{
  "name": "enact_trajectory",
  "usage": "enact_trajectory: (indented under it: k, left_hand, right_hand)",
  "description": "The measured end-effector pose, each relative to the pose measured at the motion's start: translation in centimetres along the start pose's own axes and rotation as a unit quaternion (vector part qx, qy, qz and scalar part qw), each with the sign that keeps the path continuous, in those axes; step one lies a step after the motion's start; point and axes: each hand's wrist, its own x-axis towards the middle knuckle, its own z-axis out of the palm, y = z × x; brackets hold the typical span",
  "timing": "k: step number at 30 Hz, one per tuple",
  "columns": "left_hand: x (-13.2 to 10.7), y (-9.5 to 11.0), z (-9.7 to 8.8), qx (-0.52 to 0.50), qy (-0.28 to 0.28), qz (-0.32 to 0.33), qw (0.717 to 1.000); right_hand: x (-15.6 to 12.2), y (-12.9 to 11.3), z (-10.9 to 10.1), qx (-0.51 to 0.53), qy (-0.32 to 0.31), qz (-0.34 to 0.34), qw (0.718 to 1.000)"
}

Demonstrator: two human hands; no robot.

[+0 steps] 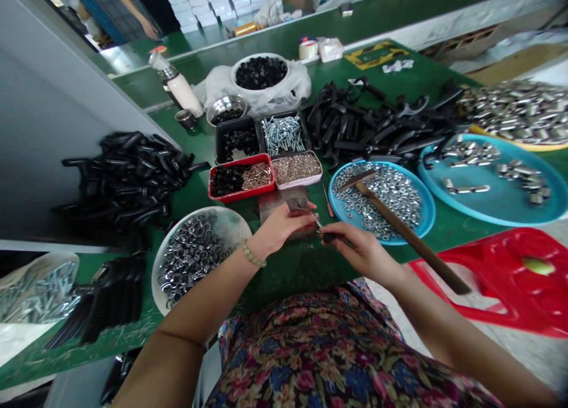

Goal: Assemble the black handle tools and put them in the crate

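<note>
A red plastic stool (501, 278) stands just beside the green workbench (297, 278) — a white flask (180, 88) and a tape roll (308, 50) sit farther up it (a co-worker (137, 17) stands beyond, near stacked white cartons (208, 5)).

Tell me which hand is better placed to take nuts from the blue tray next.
Right, I'd judge: the right hand is closest to the blue tray, just below its rim, though it pinches a small dark part. The left hand is farther off, nearer the white plate of metal rings.

No legible text in view; the yellow printed label (375, 54) beyond the white bowl (260, 55) is too blurred to read.
</note>
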Motion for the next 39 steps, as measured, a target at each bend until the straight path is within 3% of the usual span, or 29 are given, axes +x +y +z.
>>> enact_trajectory:
  k: [3,6,8,10,12,14,16,18,19,23,25,27,28,29,30,32,33,35,37,39]
  left_hand:
    - [-0.8,1.2,-1.8,0.156,-0.055,0.01,0.986]
    - [-2.0,2.2,-2.6,0.227,-0.066,0.092,0.967]
    - [-2.8,2.4,-2.7,0.254,-0.046,0.186,0.948]
    - [-3.4,2.3,-2.8,0.3,-0.007,0.271,0.915]
    - [-3.8,2.1,-3.0,0.344,0.047,0.318,0.882]
    - [-4.4,2.4,-3.3,0.371,0.081,0.338,0.861]
    - [-5.2,3.2,-3.4,0.38,0.031,0.335,0.862]
    - [-6.0,4.1,-3.3,0.369,-0.054,0.315,0.872]
    - [-6.3,4.5,-3.2,0.362,-0.069,0.3,0.88]
    - [-7.2,5.0,-2.8,0.322,0.013,0.228,0.919]
    - [-7.8,5.2,-3.5,0.274,-0.048,0.179,0.944]
    - [-8.7,5.8,-5.9,0.229,-0.082,0.146,0.959]
    - [-9.1,6.3,-7.9,0.225,-0.054,0.141,0.963]
    - [-9.6,6.7,-10.4,0.242,0.019,0.145,0.959]
    - [-10.1,7.2,-13.3,0.283,0.117,0.15,0.94]
    - [-11.1,7.8,-19.5,0.406,0.281,0.119,0.862]
    - [-11.6,7.9,-22.3,0.463,0.326,0.072,0.821]
    - [-12.6,8.0,-26.5,0.489,0.353,0.022,0.798]
    - [-13.2,8.1,-28.3,0.474,0.36,-0.011,0.803]
    - [-13.4,8.7,-27.9,0.4,0.386,0.021,0.831]
  right_hand:
    - [1.1,-0.4,-0.3,-0.019,-0.087,-0.027,0.996]
    - [2.3,-0.5,0.9,0.192,-0.048,0.045,0.979]
    - [3.0,-0.6,2.1,0.388,-0.003,0.107,0.916]
    - [3.5,-0.8,3.3,0.515,0.014,0.148,0.844]
    - [3.7,-1.0,4.1,0.548,0.011,0.173,0.818]
    - [3.8,-0.8,4.5,0.523,0.0,0.183,0.832]
    - [3.9,-0.4,4.5,0.482,-0.003,0.183,0.857]
    - [3.9,0.2,4.6,0.449,0.023,0.169,0.877]
    - [3.9,0.4,4.6,0.434,0.038,0.158,0.886]
    - [3.9,0.8,5.0,0.37,0.023,0.13,0.919]
    - [3.8,1.2,5.2,0.36,0.009,0.131,0.923]
    - [3.7,1.7,5.4,0.362,0.016,0.141,0.921]
    - [3.7,1.9,5.5,0.365,0.021,0.15,0.919]
    - [3.7,2.2,5.5,0.368,0.025,0.158,0.916]
    - [3.7,2.3,5.5,0.373,0.025,0.165,0.913]
    - [3.8,2.3,5.5,0.39,0.024,0.17,0.905]
    - [4.0,2.1,5.5,0.4,0.024,0.17,0.9]
    - [4.3,1.6,5.6,0.418,0.03,0.165,0.893]
    - [4.6,0.8,5.6,0.427,0.037,0.16,0.889]
    - [4.9,0.1,5.5,0.423,0.038,0.156,0.892]
